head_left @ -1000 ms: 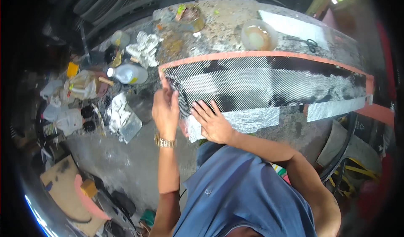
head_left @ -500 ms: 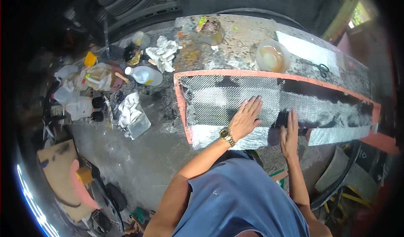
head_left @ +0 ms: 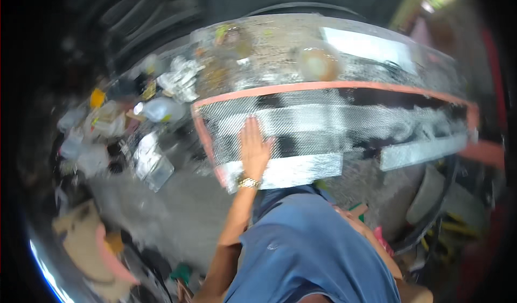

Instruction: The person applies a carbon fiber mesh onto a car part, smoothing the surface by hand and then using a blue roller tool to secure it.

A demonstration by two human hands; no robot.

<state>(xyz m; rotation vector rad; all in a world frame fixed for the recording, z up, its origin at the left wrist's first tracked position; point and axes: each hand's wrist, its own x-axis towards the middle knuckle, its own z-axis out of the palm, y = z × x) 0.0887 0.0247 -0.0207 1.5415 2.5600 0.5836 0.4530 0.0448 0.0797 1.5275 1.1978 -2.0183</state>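
A woven black-and-silver fabric sheet (head_left: pixel 312 117) lies on a long panel edged with orange-pink tape (head_left: pixel 350 84). Toward its left end, my left hand (head_left: pixel 255 149) rests flat on the weave, fingers stretched away from me and thumb apart. A gold-coloured watch (head_left: pixel 249 183) circles that wrist. Below the hand, a shiny whitish strip (head_left: pixel 301 171) runs along the near edge; a second pale strip (head_left: pixel 423 152) lies farther right. My right arm (head_left: pixel 371 241) is drawn back beside my blue shirt, off the fabric. Its fingers are hidden against my body and blurred.
Behind the panel stand a round translucent tub (head_left: pixel 319 62) and a blurred jar (head_left: pixel 234 42); a white sheet (head_left: pixel 366 46) lies to their right. On the left are a plastic bottle (head_left: pixel 161 110), crumpled white cloth (head_left: pixel 182 78) and several containers. Cardboard (head_left: pixel 83 244) rests at lower left.
My left hand has slid left along the fabric. My right hand has left the panel and come back toward my body. The whole view has shifted and blurred.
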